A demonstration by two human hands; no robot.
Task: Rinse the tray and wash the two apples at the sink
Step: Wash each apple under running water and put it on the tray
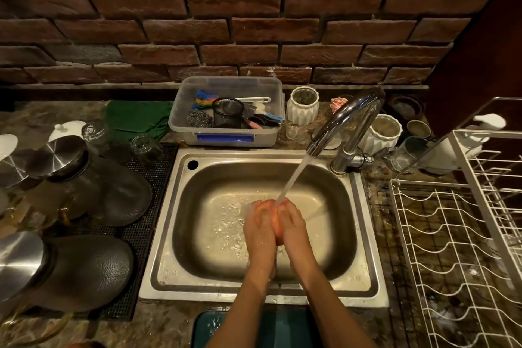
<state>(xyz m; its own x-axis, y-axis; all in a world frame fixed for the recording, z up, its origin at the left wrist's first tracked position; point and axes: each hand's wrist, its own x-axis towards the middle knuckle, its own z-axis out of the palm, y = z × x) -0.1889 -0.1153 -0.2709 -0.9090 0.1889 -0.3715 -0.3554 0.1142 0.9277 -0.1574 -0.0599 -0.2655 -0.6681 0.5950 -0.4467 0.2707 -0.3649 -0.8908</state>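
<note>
Over the sink point(166, 234), left hand point(258, 230) and right hand point(292, 224) cup one apple point(275, 223) between curled fingers, directly under the stream from the tap point(347, 118) at one o'clock; teal tray point(206, 328) waits on the tabletop at six o'clock.

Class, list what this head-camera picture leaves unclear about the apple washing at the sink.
- Apple: mostly covered by left hand and right hand.
- Teal tray: crossed by forearms, cut off by bottom edge.
- Second apple: perhaps the reddish sliver at the bottom-left edge; cannot tell.
</note>
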